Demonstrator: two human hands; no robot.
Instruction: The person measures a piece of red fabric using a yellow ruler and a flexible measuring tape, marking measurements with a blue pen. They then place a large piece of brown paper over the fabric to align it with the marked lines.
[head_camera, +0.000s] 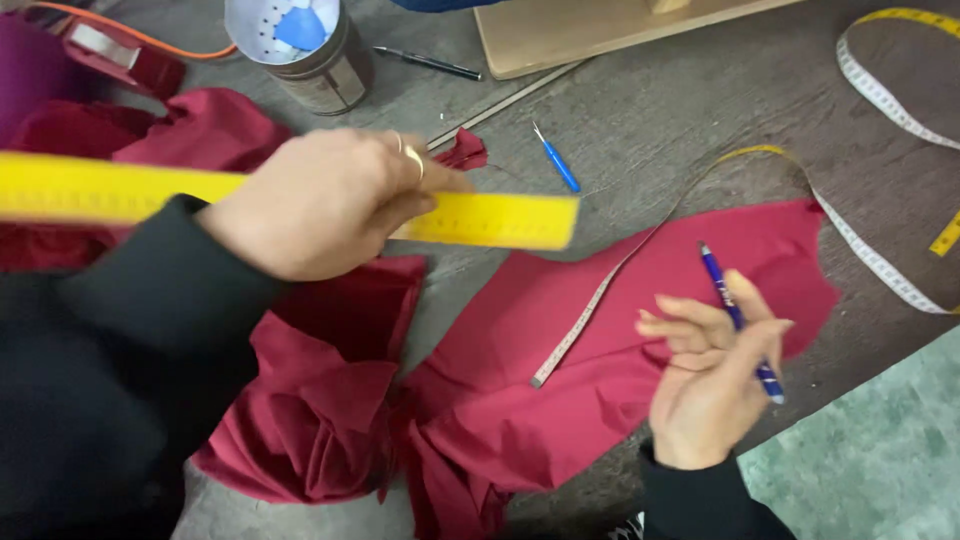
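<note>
Gripping a yellow ruler (300, 205) at nine o'clock, the left hand (320, 200) holds it above red fabric (620, 340) on the desk (650, 110), while the right hand (710, 375), at four o'clock, pinches a blue pen (738, 318) clear of the cloth.

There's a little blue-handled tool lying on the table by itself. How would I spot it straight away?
Start at the big spread of red fabric on the grey table. Just above it, right of the yellow ruler tip, lies the small tool. Its slim blue handle ends in a thin metal point, and unlike the blue pen, no hand holds it.
</note>
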